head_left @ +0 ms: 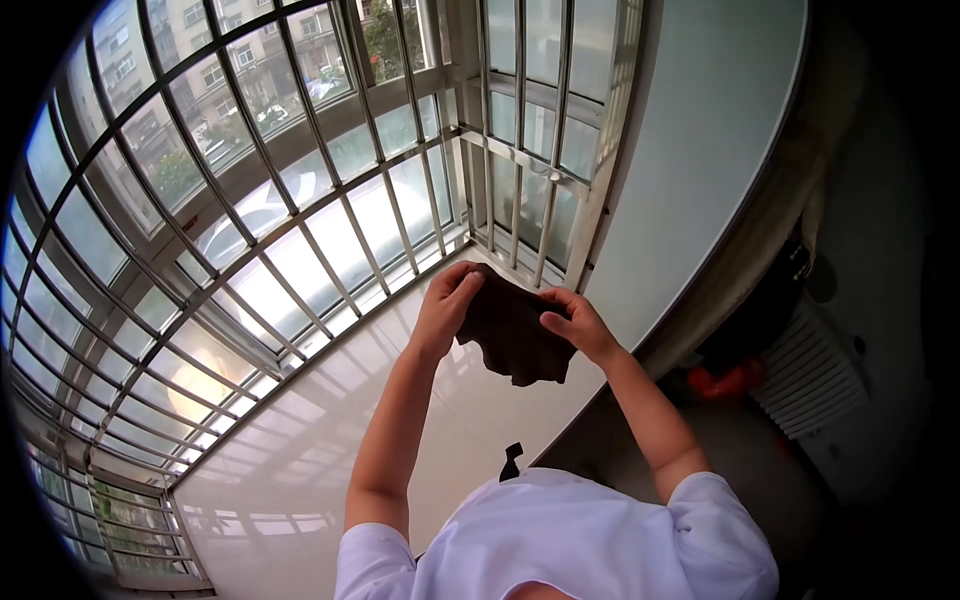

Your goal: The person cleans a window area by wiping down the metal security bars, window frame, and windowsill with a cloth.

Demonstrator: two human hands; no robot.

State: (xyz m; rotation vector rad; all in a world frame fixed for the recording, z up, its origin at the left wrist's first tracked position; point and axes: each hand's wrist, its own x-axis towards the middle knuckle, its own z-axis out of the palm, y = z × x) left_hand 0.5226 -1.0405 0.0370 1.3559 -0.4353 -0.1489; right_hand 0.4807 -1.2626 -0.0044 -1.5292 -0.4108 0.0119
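Observation:
A dark brown piece of cloth hangs in front of me, stretched between both hands above the pale sill. At its upper left corner, my left hand is closed with the thumb pressed on the fabric. My right hand pinches the upper right edge, thumb towards the middle. The lower edge of the cloth hangs loose and uneven.
A pale, glossy sill lies below my arms. Metal window bars run along the left and far side. A light panel stands on the right, with a white radiator and a red object beyond it.

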